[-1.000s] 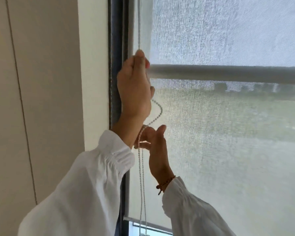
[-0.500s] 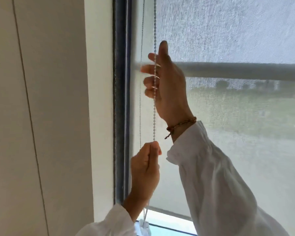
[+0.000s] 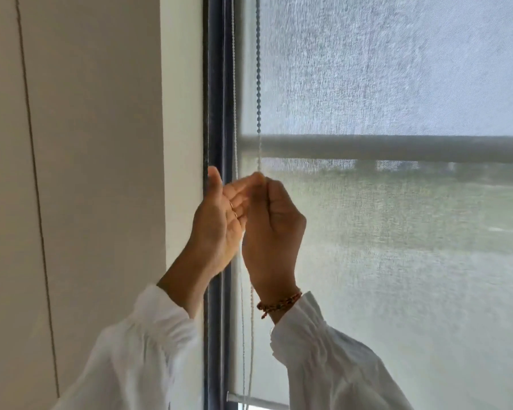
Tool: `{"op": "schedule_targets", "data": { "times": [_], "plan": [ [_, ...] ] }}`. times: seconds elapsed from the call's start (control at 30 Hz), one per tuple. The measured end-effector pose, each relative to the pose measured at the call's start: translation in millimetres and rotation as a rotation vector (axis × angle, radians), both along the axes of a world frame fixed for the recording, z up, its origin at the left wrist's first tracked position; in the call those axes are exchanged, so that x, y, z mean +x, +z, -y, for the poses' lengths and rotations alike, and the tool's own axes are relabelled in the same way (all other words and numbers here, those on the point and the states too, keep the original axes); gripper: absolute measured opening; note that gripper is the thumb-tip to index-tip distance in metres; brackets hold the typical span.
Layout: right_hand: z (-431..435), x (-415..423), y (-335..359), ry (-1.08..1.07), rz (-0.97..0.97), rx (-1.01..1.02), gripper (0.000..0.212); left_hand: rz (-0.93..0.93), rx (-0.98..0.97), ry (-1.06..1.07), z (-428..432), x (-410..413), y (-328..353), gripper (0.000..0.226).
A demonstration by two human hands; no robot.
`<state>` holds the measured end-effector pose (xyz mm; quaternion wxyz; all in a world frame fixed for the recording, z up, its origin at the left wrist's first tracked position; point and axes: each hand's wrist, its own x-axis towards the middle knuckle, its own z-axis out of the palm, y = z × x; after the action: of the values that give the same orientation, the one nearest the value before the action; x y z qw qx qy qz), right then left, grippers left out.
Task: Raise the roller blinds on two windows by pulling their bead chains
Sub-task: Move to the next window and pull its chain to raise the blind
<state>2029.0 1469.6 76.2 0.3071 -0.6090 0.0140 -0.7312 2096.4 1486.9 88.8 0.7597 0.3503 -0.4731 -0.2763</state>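
Beside the dark window frame [image 3: 215, 84], the left hand [image 3: 219, 229] is spread, palm up, fingers near the bead chain [image 3: 258, 84]. The right hand [image 3: 274, 229] is fisted, pinching that chain. The roller blind [image 3: 397, 69] covers the glass.

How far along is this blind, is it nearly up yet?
Barely started: the blind's bottom bar sits just above the sill, with only a thin strip of clear glass beneath. In hand: the right hand pinches the bead chain, the left hand open beside it. Left: nearly the whole window, and the second window, which is out of view.
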Motion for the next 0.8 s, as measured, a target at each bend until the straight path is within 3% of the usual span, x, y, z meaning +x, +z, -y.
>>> {"op": "schedule_targets", "data": {
  "times": [0.2, 0.3, 0.43, 0.6, 0.73, 0.8],
  "plan": [
    [-4.8, 28.1, -54.4, -0.086, -0.042, -0.144, 0.040, 0.120, -0.185, -0.131, -20.1, 3.2, 83.4, 0.049],
    [1.9, 32.7, -72.8, -0.126, -0.057, -0.140, 0.042, 0.022, -0.159, -0.025, -14.6, -0.7, 85.3, 0.036],
    [18.9, 44.4, -87.9, -0.110, -0.107, -0.092, 0.039, -0.040, -0.278, 0.135, 0.6, 0.6, 64.4, 0.041],
    [43.6, 58.9, -88.2, 0.199, -0.275, 0.150, 0.060, -0.038, -0.316, 0.187, 16.1, 12.9, 27.4, 0.042],
    [67.4, 59.8, -52.6, 0.431, -0.212, 0.274, 0.076, 0.003, -0.285, 0.241, 29.8, 23.2, -12.5, 0.043],
    [68.7, 58.0, -29.4, 0.486, -0.163, 0.280, 0.064, -0.012, -0.240, 0.260, 35.4, 27.2, -36.0, 0.042]
  ]
}}
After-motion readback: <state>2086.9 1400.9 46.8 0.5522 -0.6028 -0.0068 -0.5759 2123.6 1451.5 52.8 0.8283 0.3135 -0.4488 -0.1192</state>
